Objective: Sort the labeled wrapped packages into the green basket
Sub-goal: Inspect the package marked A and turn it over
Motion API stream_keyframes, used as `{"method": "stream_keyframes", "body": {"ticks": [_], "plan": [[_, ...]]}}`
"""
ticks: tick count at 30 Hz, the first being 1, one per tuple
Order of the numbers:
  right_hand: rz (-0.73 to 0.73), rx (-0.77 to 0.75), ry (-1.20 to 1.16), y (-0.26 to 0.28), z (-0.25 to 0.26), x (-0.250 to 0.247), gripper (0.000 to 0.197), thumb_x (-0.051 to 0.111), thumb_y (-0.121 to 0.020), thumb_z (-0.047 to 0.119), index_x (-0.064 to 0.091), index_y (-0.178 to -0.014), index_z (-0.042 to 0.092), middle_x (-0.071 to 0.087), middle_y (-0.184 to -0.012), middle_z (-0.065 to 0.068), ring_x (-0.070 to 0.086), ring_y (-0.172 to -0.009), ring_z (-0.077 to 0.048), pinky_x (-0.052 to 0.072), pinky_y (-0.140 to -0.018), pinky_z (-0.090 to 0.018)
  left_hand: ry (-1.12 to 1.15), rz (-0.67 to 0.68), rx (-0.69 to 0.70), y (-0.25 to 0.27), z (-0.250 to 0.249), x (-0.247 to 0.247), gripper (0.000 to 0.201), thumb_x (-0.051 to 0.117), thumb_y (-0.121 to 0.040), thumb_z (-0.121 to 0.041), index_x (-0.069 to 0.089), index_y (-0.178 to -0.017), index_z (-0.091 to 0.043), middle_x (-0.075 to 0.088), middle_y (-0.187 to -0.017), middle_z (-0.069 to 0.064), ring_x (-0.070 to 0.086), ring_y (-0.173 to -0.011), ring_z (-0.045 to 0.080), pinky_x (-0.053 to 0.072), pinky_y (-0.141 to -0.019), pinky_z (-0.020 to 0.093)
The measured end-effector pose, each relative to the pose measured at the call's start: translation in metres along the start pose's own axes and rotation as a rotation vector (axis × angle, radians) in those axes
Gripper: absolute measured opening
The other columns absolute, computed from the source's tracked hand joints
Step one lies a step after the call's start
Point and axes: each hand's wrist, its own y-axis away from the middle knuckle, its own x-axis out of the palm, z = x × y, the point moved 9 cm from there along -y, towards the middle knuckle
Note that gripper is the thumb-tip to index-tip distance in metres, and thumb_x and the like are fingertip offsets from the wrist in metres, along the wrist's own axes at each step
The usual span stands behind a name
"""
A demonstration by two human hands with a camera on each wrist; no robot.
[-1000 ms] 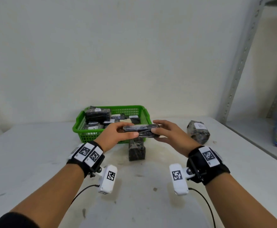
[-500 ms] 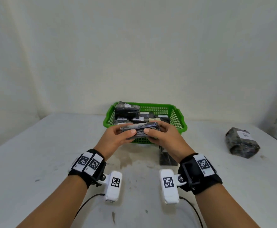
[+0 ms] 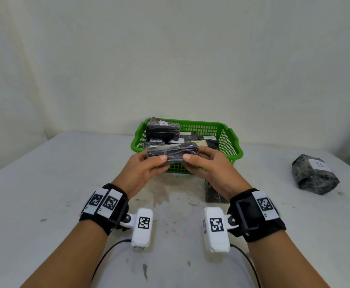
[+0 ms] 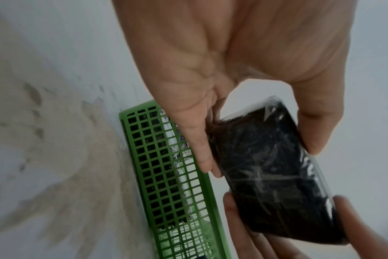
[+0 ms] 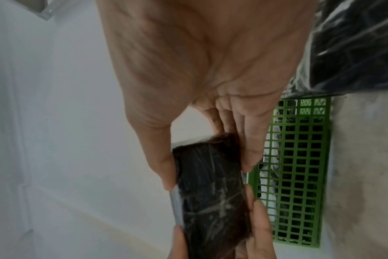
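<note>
Nearest the camera, at six o'clock in the head view, two forearms are being extended over the stained white counter, each wrist being wrapped by a black strap carrying a white camera unit. Further out, a flat black wrapped package is being held level between both hands. Its left end is being pinched by the left hand, thumb on top and fingers beneath; its right end is being gripped the same way by the right hand. In the wrist views the same package is being clamped between thumb and fingers, and the plastic film is being shown as wrinkled; no label can be made out on the visible faces, possibly because of blur.

Below the right hand, another dark package is being left lying on the counter. At three o'clock, well apart, a lumpy grey-black package marked "B" is being left on the counter.

Just beyond the held package, at twelve o'clock, the green basket is being filled with several labeled packages, one being stacked above the others at its far left corner.
</note>
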Motion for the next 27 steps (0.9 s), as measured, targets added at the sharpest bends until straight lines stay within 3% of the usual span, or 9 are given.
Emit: {"method": "stream_keyframes", "body": {"ticks": [3, 5, 8, 10, 15, 19, 24, 27], "plan": [[-0.013, -0.029, 0.031, 0.004, -0.002, -0.005, 0.032, 0.082, -0.086, 0.009, 0.071, -0.116, 0.008, 0.078, -0.118, -0.010, 0.072, -0.118, -0.026, 0.053, -0.109, -0.048, 0.026, 0.038, -0.030, 0.005, 0.003, 0.004, 0.088, 0.092, -0.060, -0.034, 0.055, -0.129, 0.006, 0.064, -0.128, 0.020, 0.063, -0.117, 0.028, 0.053, -0.098, 0.037], [-0.004, -0.039, 0.051, 0.005, -0.002, -0.005, 0.036, 0.085, -0.083, 0.008, 0.070, -0.116, 0.006, 0.077, -0.119, -0.012, 0.071, -0.118, -0.029, 0.052, -0.110, -0.050, 0.005, 0.019, -0.017, 0.006, 0.003, 0.005, 0.085, 0.092, -0.059, -0.033, 0.058, -0.126, 0.006, 0.065, -0.126, 0.020, 0.064, -0.117, 0.030, 0.056, -0.094, 0.035], [0.022, -0.026, 0.050, 0.006, -0.004, -0.003, 0.068, 0.093, -0.065, 0.023, 0.067, -0.126, 0.008, 0.075, -0.124, -0.012, 0.071, -0.119, -0.028, 0.054, -0.108, -0.045, -0.032, -0.008, 0.008, 0.006, 0.000, 0.003, 0.070, 0.082, -0.067, -0.023, 0.058, -0.125, 0.008, 0.065, -0.125, 0.022, 0.061, -0.119, 0.035, 0.057, -0.091, 0.034], [-0.002, -0.049, 0.069, 0.007, -0.001, -0.003, 0.077, 0.097, -0.062, 0.025, 0.065, -0.130, 0.010, 0.075, -0.126, -0.009, 0.072, -0.118, -0.025, 0.055, -0.107, -0.045, -0.038, 0.015, 0.005, 0.008, -0.001, 0.007, 0.067, 0.078, -0.068, -0.021, 0.058, -0.126, 0.006, 0.065, -0.126, 0.021, 0.063, -0.118, 0.033, 0.057, -0.091, 0.032], [-0.080, -0.149, 0.110, 0.013, 0.008, -0.005, 0.065, 0.091, -0.064, 0.030, 0.070, -0.122, 0.011, 0.078, -0.117, -0.008, 0.074, -0.113, -0.023, 0.056, -0.105, -0.047, -0.008, 0.055, -0.008, 0.013, -0.004, 0.014, 0.062, 0.077, -0.072, -0.016, 0.058, -0.127, 0.006, 0.065, -0.126, 0.019, 0.065, -0.113, 0.026, 0.057, -0.088, 0.029], [-0.012, -0.120, 0.124, 0.013, 0.006, 0.002, 0.075, 0.092, -0.061, 0.029, 0.066, -0.129, 0.013, 0.076, -0.124, -0.006, 0.073, -0.116, -0.021, 0.055, -0.107, -0.046, -0.059, 0.005, 0.019, 0.013, -0.008, 0.007, 0.068, 0.079, -0.069, -0.020, 0.057, -0.127, 0.008, 0.064, -0.126, 0.022, 0.065, -0.114, 0.030, 0.057, -0.087, 0.030], [-0.003, -0.111, 0.105, 0.014, 0.004, -0.001, 0.075, 0.095, -0.061, 0.026, 0.065, -0.128, 0.012, 0.075, -0.125, -0.006, 0.072, -0.117, -0.022, 0.054, -0.108, -0.047, -0.001, 0.044, 0.002, 0.015, -0.009, 0.012, 0.066, 0.076, -0.073, -0.018, 0.054, -0.129, 0.008, 0.063, -0.129, 0.022, 0.064, -0.114, 0.028, 0.056, -0.093, 0.032], [0.014, -0.097, 0.081, 0.014, 0.004, 0.000, 0.078, 0.097, -0.062, 0.022, 0.063, -0.131, 0.011, 0.073, -0.128, -0.008, 0.072, -0.117, -0.023, 0.056, -0.105, -0.042, -0.053, 0.028, 0.024, 0.016, -0.012, 0.013, 0.069, 0.078, -0.070, -0.020, 0.056, -0.129, 0.008, 0.062, -0.129, 0.024, 0.063, -0.116, 0.031, 0.057, -0.091, 0.032]]}}
